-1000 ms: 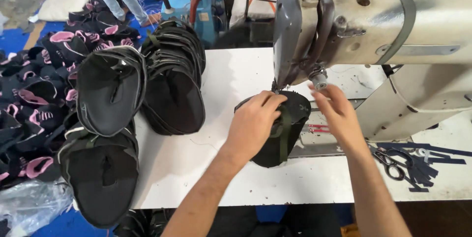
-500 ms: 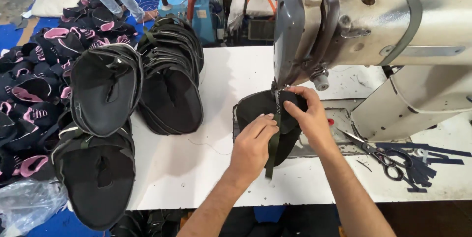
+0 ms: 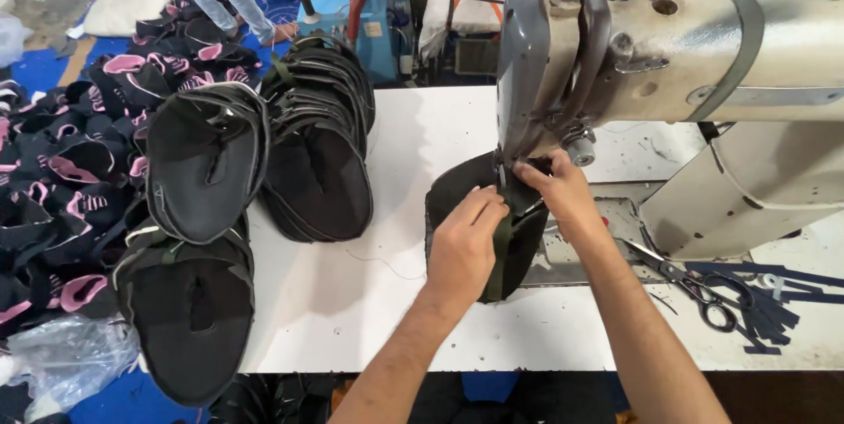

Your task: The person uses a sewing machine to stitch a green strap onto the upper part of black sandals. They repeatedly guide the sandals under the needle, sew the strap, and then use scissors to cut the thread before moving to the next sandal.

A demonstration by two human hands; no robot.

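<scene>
My right hand [image 3: 563, 191] is pinching the top edge of the black sandal piece [image 3: 475, 222] with thumb and fingers pressed together, right under the needle head of the sewing machine [image 3: 668, 64]. A second ago this hand was lying out to the side of the piece; it has since moved in to the needle, so I judge the piece is now being fed into place for stitching. My left hand [image 3: 466, 244] is lying flat on the piece, fingers close together and curled lightly over the dark green strap [image 3: 501, 253], pressing it down; it has slid a little lower than before. The piece itself is sitting on the white worktop [image 3: 387, 301], its upper end tucked under the machine head. Scissors [image 3: 694, 283] are lying to the right among dark blue scraps [image 3: 774, 301]. To the left, stacked black sandal pieces [image 3: 316, 160] are waiting on the worktop, with pink and black pieces [image 3: 53, 178] piled beyond.
</scene>
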